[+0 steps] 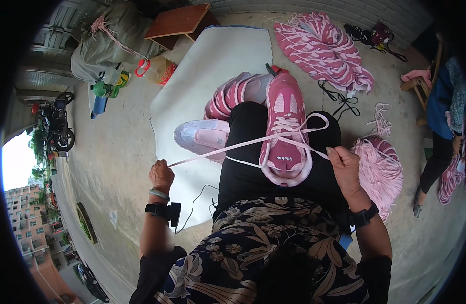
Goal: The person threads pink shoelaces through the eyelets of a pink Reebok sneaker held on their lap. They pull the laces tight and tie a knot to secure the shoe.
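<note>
A pink sneaker lies across my black-trousered lap, its toe pointing away from me and its tongue toward me. Pale pink shoelace runs through its upper eyelets and crosses over the tongue. Off to the left, my left hand is closed on one stretch of the lace and holds it taut. My right hand pinches another stretch beside the shoe, and a loop of lace stands up near it. Left of my knees, more pink shoes are stacked, next to a shoe with a pale lining.
A white sheet covers the floor ahead. Bundled pink shoe parts lie at far right, a pile of pink laces nearer. Bottles, a wooden stool and a large sack stand far left. Another person sits at right.
</note>
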`<action>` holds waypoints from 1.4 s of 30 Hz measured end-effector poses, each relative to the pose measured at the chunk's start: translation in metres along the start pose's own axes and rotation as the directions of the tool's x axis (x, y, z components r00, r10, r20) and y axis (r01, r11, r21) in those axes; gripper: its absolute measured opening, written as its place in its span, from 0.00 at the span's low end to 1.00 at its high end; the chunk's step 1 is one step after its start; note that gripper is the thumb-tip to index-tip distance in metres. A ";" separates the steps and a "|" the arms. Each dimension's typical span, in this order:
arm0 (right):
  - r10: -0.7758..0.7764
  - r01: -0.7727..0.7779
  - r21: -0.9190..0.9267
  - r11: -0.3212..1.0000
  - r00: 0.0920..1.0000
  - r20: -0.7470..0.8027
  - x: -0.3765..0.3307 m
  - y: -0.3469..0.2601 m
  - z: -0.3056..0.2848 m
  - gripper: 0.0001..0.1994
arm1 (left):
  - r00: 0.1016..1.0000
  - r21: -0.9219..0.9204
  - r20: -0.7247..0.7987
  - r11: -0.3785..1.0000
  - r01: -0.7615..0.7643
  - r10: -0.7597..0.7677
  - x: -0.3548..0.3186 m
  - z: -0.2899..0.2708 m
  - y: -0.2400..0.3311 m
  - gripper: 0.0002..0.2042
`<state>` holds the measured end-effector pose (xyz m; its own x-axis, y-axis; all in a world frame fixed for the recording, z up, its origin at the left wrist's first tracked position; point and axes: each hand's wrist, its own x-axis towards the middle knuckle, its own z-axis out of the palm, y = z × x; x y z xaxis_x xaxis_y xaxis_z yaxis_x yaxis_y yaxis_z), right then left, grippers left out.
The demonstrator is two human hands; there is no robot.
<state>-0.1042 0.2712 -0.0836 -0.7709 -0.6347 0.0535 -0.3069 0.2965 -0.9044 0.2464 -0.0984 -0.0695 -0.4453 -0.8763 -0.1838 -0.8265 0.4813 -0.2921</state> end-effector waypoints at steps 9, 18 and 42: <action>0.615 -0.673 0.411 0.616 0.736 0.283 0.055 -0.047 0.014 0.17 | 0.665 -0.548 -0.524 0.387 -0.742 0.532 0.000 -0.085 0.188 0.09; 0.472 -0.219 0.876 0.429 0.882 -0.010 0.072 -0.020 0.030 0.14 | 0.534 -0.496 -0.571 0.256 -0.829 0.623 -0.023 -0.108 0.249 0.13; 0.354 -0.546 0.357 0.758 0.804 0.477 0.062 -0.043 0.002 0.07 | 0.663 -0.575 -0.472 0.367 -0.731 0.581 -0.028 -0.113 0.246 0.06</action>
<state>-0.1372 0.2178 -0.0427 -0.4621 -0.7461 -0.4793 0.3871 0.3165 -0.8660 0.0172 0.0421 -0.0304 -0.9382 -0.3114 0.1511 -0.1759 0.8049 0.5667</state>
